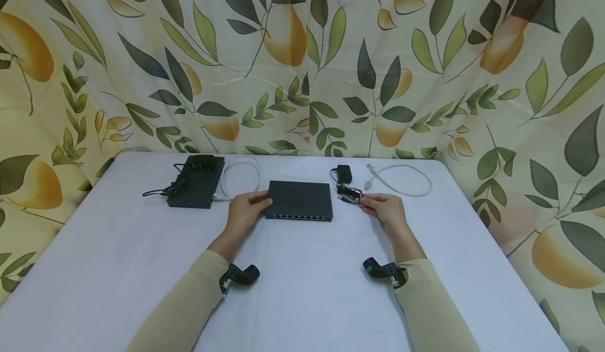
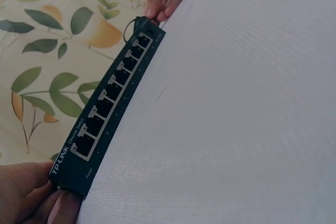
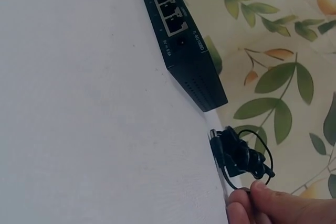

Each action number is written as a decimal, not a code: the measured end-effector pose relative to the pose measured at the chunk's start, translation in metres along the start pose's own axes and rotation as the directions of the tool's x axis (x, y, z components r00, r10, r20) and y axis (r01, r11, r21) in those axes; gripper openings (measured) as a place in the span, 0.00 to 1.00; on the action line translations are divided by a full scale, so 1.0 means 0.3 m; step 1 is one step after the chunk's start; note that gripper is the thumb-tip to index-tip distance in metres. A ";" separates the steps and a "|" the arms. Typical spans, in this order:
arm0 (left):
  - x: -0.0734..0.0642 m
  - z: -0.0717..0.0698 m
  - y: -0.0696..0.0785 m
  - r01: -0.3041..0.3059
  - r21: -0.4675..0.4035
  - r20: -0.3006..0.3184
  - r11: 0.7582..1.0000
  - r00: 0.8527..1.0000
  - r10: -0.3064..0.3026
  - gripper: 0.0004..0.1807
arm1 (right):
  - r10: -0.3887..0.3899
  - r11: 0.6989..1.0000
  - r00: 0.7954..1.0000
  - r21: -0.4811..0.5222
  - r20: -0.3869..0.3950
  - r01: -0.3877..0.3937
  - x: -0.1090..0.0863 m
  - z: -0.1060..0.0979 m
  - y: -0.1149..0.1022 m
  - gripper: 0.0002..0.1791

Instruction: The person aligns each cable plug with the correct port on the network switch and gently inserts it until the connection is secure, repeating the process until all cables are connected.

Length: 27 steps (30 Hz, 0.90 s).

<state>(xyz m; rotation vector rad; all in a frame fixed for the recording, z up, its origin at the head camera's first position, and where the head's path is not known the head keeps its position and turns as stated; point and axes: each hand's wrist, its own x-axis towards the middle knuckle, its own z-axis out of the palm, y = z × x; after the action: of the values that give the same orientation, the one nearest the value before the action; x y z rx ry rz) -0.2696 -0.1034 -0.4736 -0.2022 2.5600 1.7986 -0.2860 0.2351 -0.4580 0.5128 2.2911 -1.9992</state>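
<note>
A black TP-LINK Ethernet switch (image 1: 299, 200) sits mid-table, its row of ports (image 2: 113, 95) facing the person. My left hand (image 1: 246, 211) grips its left end, thumb on top and fingers lower at the side, as the left wrist view shows. To the right of the switch is a black power adapter (image 1: 344, 174) with a bundled cord (image 3: 239, 153). My right hand (image 1: 385, 208) pinches a loop of that cord between thumb and forefinger. The cord's barrel plug (image 3: 213, 136) points away from the hand. In the right wrist view the switch's power socket (image 3: 182, 41) is bare.
At the back left lies another flat black box (image 1: 191, 197) with a bundled black cord (image 1: 177, 184) on it. Beside it is a coiled white network cable (image 1: 259, 171). A second white cable (image 1: 411, 193) lies at the back right. Patterned cloth (image 1: 293, 105) hangs behind the white table (image 1: 302, 289).
</note>
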 end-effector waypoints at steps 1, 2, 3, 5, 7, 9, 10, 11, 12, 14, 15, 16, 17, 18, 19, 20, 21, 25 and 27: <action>0.001 0.000 -0.001 0.000 0.000 -0.001 1.000 1.000 0.000 0.19 | 0.002 1.000 1.000 0.001 0.002 -0.002 -0.006 -0.001 0.000 0.19; 0.001 -0.001 -0.002 0.000 -0.002 0.000 1.000 1.000 0.000 0.19 | 0.002 1.000 1.000 0.000 0.006 -0.002 -0.011 -0.003 0.001 0.19; 0.001 -0.001 -0.003 -0.001 -0.003 0.000 1.000 1.000 0.001 0.19 | 0.002 1.000 1.000 -0.003 0.009 -0.002 -0.017 -0.004 0.002 0.19; 0.002 0.000 -0.004 -0.002 -0.007 0.001 1.000 1.000 0.002 0.19 | 0.002 1.000 1.000 -0.005 0.011 -0.002 -0.027 -0.008 0.006 0.19; 0.003 -0.001 -0.004 -0.004 -0.009 0.000 1.000 1.000 0.004 0.19 | 0.004 1.000 1.000 -0.004 0.013 -0.004 -0.038 -0.012 0.010 0.19; 0.004 0.000 -0.003 -0.005 -0.010 -0.002 1.000 1.000 0.005 0.19 | 0.004 1.000 1.000 -0.005 0.021 -0.004 -0.049 -0.015 0.015 0.20; 0.004 -0.001 -0.003 -0.004 -0.010 -0.004 1.000 1.000 0.004 0.19 | 0.003 1.000 1.000 -0.003 0.025 -0.003 -0.054 -0.017 0.016 0.20; 0.004 -0.001 -0.004 -0.006 -0.011 -0.004 1.000 1.000 0.005 0.19 | 0.006 1.000 1.000 -0.003 0.026 -0.006 -0.060 -0.018 0.018 0.20; 0.005 0.000 -0.004 -0.006 -0.012 -0.005 1.000 1.000 0.006 0.19 | 0.008 1.000 1.000 -0.011 0.028 -0.008 -0.066 -0.020 0.019 0.20; 0.008 0.001 -0.006 -0.011 -0.011 -0.006 1.000 1.000 0.010 0.19 | 0.014 1.000 0.999 -0.020 0.029 -0.013 -0.076 -0.023 0.022 0.21; 0.009 0.002 -0.007 -0.013 -0.010 -0.007 1.000 1.000 0.013 0.19 | 0.019 1.000 0.999 -0.022 0.028 -0.019 -0.081 -0.025 0.023 0.21; 0.010 0.002 -0.008 -0.015 -0.008 -0.007 1.000 1.000 0.015 0.19 | 0.026 0.999 0.999 -0.022 0.029 -0.025 -0.086 -0.027 0.024 0.21; 0.010 0.003 -0.009 -0.018 -0.006 -0.007 1.000 1.000 0.018 0.19 | 0.032 0.999 0.999 -0.024 0.032 -0.031 -0.091 -0.029 0.025 0.21; 0.011 0.003 -0.010 -0.019 -0.005 -0.008 1.000 1.000 0.019 0.19 | 0.036 0.999 0.999 -0.026 0.040 -0.035 -0.096 -0.031 0.027 0.21; 0.011 0.004 -0.011 -0.020 -0.001 -0.008 1.000 1.000 0.020 0.18 | 0.039 0.999 0.998 -0.020 0.048 -0.038 -0.101 -0.033 0.029 0.21; 0.011 0.004 -0.012 -0.021 0.002 -0.009 1.000 1.000 0.021 0.18 | 0.041 0.999 0.997 -0.017 0.058 -0.040 -0.107 -0.034 0.030 0.21; 0.010 0.004 -0.013 -0.022 0.003 -0.010 1.000 1.000 0.022 0.18 | 0.042 0.999 0.997 -0.015 0.066 -0.041 -0.112 -0.036 0.032 0.21; 0.008 0.003 -0.014 -0.027 0.004 -0.014 1.000 1.000 0.027 0.18 | 0.040 0.999 0.995 -0.020 0.097 -0.038 -0.130 -0.040 0.035 0.21; 0.007 0.002 -0.013 -0.029 0.000 -0.012 1.000 1.000 0.029 0.18 | 0.042 0.999 0.993 -0.020 0.108 -0.040 -0.141 -0.042 0.034 0.21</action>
<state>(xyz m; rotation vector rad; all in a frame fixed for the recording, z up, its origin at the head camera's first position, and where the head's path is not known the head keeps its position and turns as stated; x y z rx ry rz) -0.2713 -0.1044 -0.4777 -0.1777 2.5849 1.8125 -0.2409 0.2396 -0.4549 0.4355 2.2141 -1.9363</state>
